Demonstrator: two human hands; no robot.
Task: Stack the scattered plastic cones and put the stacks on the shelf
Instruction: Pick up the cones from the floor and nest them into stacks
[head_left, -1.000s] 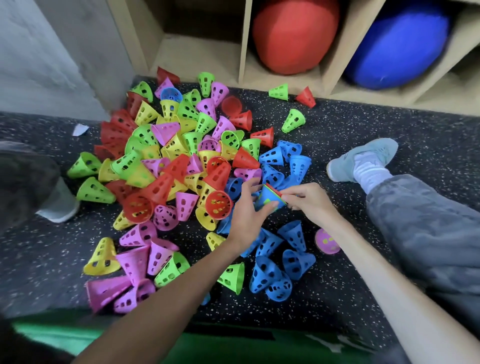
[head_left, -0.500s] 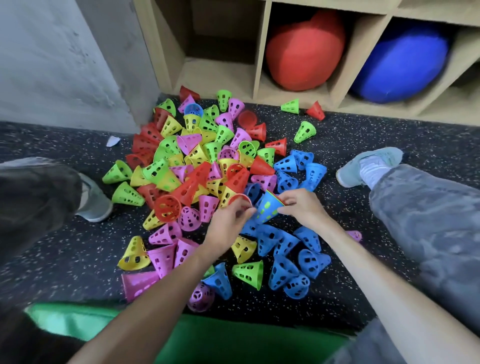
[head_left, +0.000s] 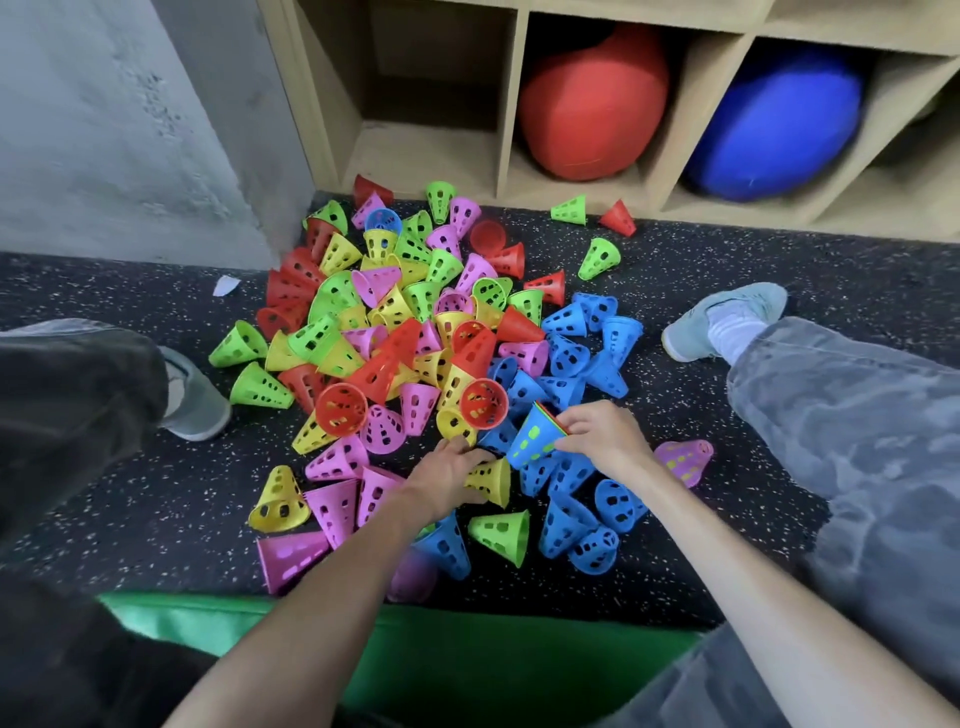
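A heap of perforated plastic cones in red, yellow, green, pink and blue lies scattered on the dark speckled floor. My right hand holds a small stack of nested cones, blue on the outside, with red and green rims showing at its wide end. My left hand is lower and to the left, its fingers curled over the narrow end of a yellow cone lying on its side. The wooden shelf stands behind the heap; its left compartment holds nothing.
A red ball and a blue ball fill two shelf compartments. My legs flank the heap, one shoe to the left and one shoe to the right. A green mat lies under me. A grey wall rises at the left.
My left hand has left the stack and dropped down onto the yellow cone. My right hand keeps the stack in about the same place. The view has tilted up towards the shelf.
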